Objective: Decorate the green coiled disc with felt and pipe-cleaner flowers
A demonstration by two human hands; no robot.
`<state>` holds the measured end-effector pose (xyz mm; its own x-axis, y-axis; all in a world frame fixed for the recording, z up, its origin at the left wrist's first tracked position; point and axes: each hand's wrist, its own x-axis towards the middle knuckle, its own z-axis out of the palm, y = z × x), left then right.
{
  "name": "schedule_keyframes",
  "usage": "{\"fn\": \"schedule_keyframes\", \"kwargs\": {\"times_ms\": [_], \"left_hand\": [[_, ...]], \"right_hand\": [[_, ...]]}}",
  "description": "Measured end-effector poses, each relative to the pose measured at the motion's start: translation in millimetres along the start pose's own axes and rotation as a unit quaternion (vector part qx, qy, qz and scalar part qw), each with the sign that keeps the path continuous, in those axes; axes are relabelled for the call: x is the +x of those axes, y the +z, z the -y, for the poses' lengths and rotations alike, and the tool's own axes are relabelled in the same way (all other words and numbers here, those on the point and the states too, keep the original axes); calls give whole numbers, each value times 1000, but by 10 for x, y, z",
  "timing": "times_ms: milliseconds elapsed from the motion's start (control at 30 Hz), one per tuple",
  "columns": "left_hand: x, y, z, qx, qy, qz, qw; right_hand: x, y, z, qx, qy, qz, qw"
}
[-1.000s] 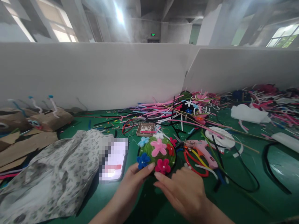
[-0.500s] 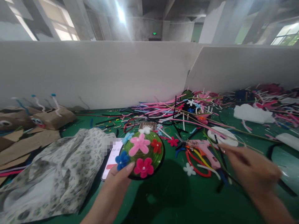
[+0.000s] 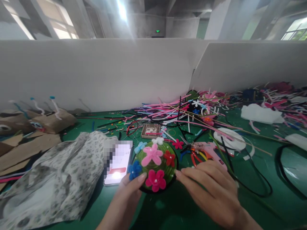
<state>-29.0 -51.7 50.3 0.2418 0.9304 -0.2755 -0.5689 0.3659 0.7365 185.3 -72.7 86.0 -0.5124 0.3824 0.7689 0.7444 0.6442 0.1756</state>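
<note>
My left hand (image 3: 130,191) grips a green domed pipe-cleaner craft (image 3: 164,150) at its lower left, the thumb lying on top near the rim. Coiled green strands form the dome, and a black edge shows underneath. Pink, hot-pink, red, white and two blue fuzzy flowers decorate it, with pearl-like beads. At the dome's right edge is my right hand (image 3: 211,188), its thumb and fingertips pinched together. Whatever sits between those fingertips is too small to make out. Behind the right hand lie a pink glue gun (image 3: 208,147) and red-handled scissors (image 3: 194,158), both partly covered.
A phone (image 3: 120,163) lies left of the dome beside a patterned cloth (image 3: 64,175). Loose pipe cleaners (image 3: 155,110) are heaped at the back, with a small bead tray (image 3: 151,131) before them. A white round disc (image 3: 231,139) is at right; a partition (image 3: 96,73) stands behind.
My right hand has come left from beside the glue gun to the dome's edge. The dome in my left hand has shifted slightly right and down.
</note>
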Motion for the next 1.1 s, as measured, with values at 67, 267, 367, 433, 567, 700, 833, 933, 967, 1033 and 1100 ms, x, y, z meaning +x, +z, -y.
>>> {"fn": "schedule_keyframes", "kwargs": {"times_ms": [67, 267, 367, 433, 567, 700, 833, 933, 967, 1033, 1100], "left_hand": [[3, -9, -6, -8, -8, -6, 1000], [-17, -49, -24, 21, -13, -45, 999], [-30, -17, -9, 41, -12, -63, 997], [-28, 1, 4, 68, -12, -65, 996], [-16, 5, 31, 130, 1, -54, 990], [-18, 13, 42, 144, -2, -59, 988], [-25, 34, 9, 77, -9, -55, 995], [-34, -3, -51, 40, -12, -70, 997], [-41, -29, -79, 36, -10, -74, 997], [-62, -95, -145, 41, 4, -87, 995], [-94, -165, -214, 62, 31, -109, 992]], "right_hand": [[-69, 12, -89, -2, 21, -11, 1000], [-205, 73, -391, -34, 143, -54, 988], [-126, 93, -366, 19, 165, -61, 984], [-26, 110, -292, 67, 162, -55, 983], [181, 162, -148, 151, 162, 4, 975], [253, 195, -170, 165, 160, 15, 973], [111, 189, -445, 76, 167, 2, 983], [-91, 173, -710, -60, 151, 57, 985], [-157, 165, -779, -106, 139, 80, 981], [-260, 149, -859, -174, 115, 110, 972], [-305, 139, -855, -189, 100, 102, 972]]}}
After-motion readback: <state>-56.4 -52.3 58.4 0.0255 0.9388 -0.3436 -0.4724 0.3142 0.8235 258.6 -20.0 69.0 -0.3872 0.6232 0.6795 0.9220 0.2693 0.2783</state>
